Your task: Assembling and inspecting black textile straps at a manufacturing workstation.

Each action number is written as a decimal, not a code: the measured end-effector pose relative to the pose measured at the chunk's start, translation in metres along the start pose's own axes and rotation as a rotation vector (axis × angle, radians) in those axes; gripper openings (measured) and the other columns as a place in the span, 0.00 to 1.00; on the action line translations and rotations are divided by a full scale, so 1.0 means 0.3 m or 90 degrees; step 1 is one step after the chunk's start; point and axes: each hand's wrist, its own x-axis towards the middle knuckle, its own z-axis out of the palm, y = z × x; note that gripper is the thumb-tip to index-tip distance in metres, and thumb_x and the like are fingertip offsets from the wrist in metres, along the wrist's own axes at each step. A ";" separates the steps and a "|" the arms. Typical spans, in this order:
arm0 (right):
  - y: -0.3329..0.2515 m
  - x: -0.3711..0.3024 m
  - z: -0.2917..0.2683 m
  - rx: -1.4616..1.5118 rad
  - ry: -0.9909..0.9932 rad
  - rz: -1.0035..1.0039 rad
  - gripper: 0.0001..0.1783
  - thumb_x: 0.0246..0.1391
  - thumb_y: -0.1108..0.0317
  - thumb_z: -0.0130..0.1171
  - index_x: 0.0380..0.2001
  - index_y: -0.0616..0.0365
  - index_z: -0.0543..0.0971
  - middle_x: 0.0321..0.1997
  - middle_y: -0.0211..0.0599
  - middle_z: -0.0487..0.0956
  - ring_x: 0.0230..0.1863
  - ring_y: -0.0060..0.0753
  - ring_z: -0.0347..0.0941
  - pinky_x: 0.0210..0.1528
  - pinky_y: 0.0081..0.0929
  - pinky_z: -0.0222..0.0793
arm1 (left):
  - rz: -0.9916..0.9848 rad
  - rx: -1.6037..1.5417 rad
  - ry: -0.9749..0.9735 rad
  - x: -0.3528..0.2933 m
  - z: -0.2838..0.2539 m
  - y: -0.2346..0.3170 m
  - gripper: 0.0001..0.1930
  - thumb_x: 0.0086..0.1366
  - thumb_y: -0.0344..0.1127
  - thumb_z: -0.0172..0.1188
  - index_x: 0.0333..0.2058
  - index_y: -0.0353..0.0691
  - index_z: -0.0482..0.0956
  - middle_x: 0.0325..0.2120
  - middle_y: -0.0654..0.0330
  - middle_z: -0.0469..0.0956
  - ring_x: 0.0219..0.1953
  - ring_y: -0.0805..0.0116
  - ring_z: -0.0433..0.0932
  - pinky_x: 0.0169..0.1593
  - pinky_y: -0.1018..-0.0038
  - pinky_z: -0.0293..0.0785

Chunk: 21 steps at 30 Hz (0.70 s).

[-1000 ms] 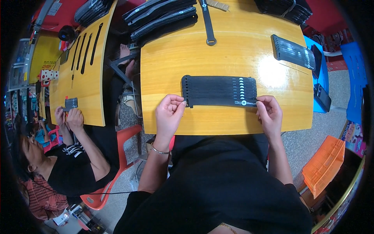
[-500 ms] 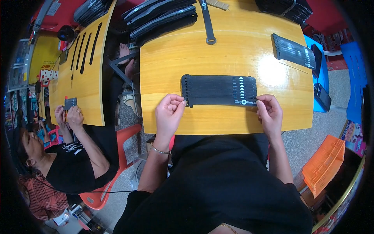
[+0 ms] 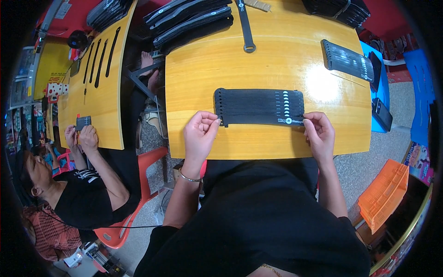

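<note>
A row of overlapping black straps [image 3: 254, 102] lies flat before me, with hole-like ends at the left and white half-round marks near the right. The nearest black strap [image 3: 258, 121] shows its whole white print. Its left end is pinched between thumb and fingers of my left hand [image 3: 201, 132]. At the other end, my right hand [image 3: 320, 135] pinches the same strap by its tip. Both fists rest close to the table surface, and the fingertips hide the strap's very ends.
Stacks of black straps [image 3: 194, 23] and a single strap [image 3: 247, 30] lie at the far side. Another strap bundle [image 3: 348, 61] is at the right, near phones on a blue surface [image 3: 380, 113]. Left, a co-worker's hands [image 3: 85, 137] handle straps. An orange crate [image 3: 383, 194] stands lower right.
</note>
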 end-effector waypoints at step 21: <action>0.010 0.004 0.000 -0.024 0.010 -0.012 0.07 0.54 0.76 0.57 0.37 0.63 0.75 0.27 0.26 0.75 0.23 0.10 0.68 0.24 0.09 0.63 | 0.009 0.012 0.004 -0.001 0.003 -0.007 0.04 0.59 0.20 0.57 0.32 0.35 0.72 0.21 0.69 0.72 0.19 0.89 0.67 0.21 0.91 0.60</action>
